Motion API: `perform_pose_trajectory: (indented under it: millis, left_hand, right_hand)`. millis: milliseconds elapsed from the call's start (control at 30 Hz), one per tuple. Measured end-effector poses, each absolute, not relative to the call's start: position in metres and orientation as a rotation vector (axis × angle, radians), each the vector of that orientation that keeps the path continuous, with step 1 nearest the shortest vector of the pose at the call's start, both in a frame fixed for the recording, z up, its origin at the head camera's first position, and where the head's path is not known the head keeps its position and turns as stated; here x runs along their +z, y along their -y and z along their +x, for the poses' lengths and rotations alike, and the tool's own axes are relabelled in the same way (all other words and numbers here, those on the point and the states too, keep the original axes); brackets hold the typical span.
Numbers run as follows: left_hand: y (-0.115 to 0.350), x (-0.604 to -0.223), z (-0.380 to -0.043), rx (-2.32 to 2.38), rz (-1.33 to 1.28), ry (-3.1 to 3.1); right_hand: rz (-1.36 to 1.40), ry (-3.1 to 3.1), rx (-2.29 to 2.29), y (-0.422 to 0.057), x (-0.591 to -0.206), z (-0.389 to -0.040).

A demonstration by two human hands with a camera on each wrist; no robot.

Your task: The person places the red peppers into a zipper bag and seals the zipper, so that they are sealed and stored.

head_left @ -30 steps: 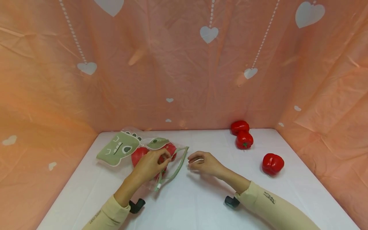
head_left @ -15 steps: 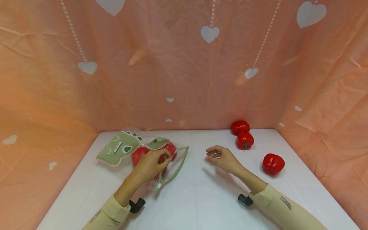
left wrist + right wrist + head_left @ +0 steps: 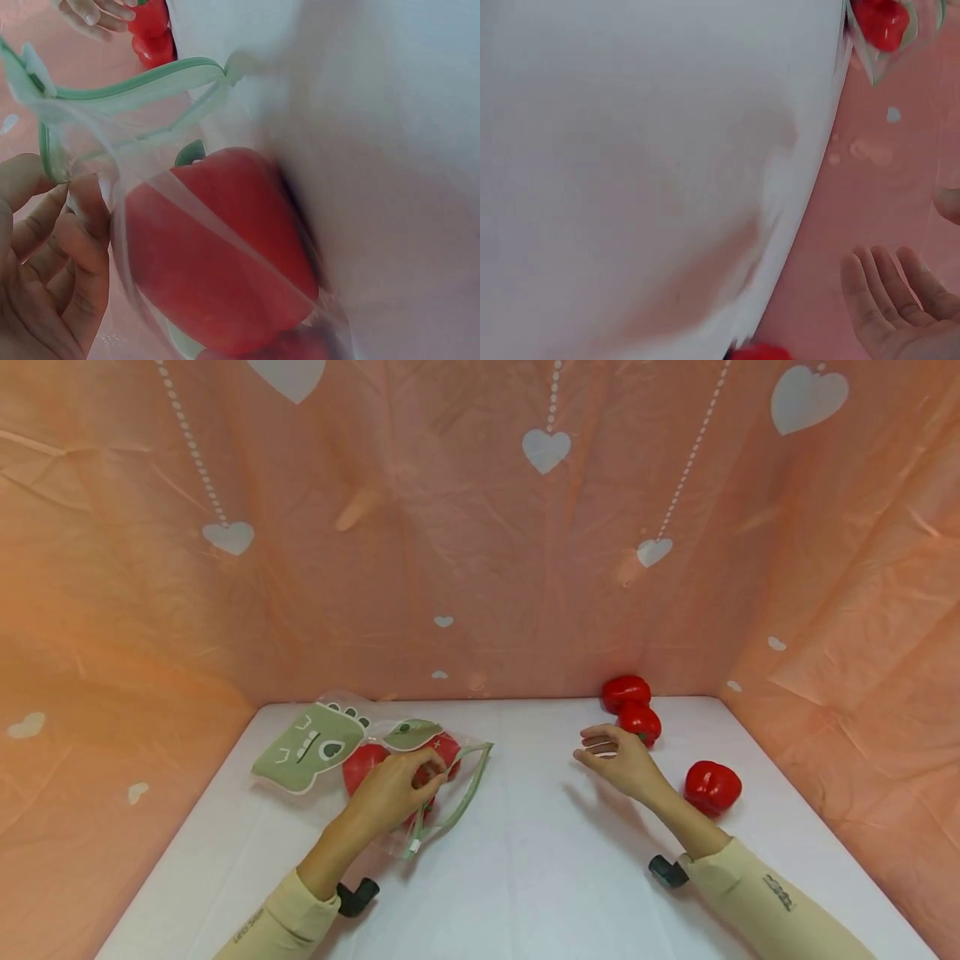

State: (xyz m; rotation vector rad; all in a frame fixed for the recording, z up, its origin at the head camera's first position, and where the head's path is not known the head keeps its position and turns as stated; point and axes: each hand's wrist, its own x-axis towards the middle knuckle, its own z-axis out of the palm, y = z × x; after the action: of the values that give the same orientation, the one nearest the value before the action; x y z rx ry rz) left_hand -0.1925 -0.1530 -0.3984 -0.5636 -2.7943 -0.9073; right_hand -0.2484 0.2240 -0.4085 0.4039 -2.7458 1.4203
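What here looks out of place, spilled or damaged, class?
Nothing stands out: no spill or damage shows. The left hand pinches the open bag, a red pepper inside; three loose peppers sit on the table.

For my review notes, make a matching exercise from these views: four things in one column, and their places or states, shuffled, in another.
1. left grip
2. right grip
3. clear bag
4. lone red pepper

A. has peppers inside
B. hangs over the table, holding nothing
C. sits on the table's right side, outside the bag
D. pinches the bag's green rim

Pairs: 1-D, 2-B, 3-A, 4-C
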Motion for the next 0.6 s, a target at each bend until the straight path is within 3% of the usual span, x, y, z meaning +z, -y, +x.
perform_pose_trajectory:
  millis: [600]
  left_hand:
    - [0.151,-0.398,-0.191,-0.919,-0.528,2.812]
  right_hand:
    - [0.103,2.686,1.224,-0.264,-0.395,-0.266]
